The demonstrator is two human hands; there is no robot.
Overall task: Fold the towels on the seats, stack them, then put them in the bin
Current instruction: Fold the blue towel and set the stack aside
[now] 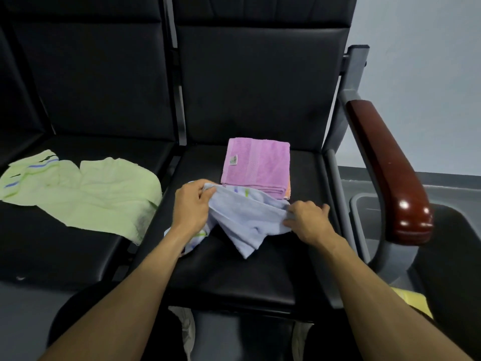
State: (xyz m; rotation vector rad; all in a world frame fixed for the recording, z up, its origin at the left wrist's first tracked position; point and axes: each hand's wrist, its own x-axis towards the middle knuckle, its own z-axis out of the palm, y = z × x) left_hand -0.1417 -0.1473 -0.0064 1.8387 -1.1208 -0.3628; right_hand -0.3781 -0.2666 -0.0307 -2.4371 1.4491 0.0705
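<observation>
A pale blue towel [244, 217] with small coloured marks lies rumpled on the right seat [234, 269]. My left hand [192, 204] grips its upper left edge, and my right hand [308, 221] pinches its right edge. Just behind it sits a folded pink towel [256, 164] on top of a stack; an orange layer peeks out underneath. A light green towel [86, 194] with a blue stripe lies unfolded and crumpled on the left seat [52, 251]. The grey bin [364, 204] stands on the floor to the right, partly hidden by the armrest.
A dark red wooden armrest [385, 168] on a grey frame separates the right seat from the bin. Black seat backs rise behind both seats. Something yellow [413, 300] lies low at the right.
</observation>
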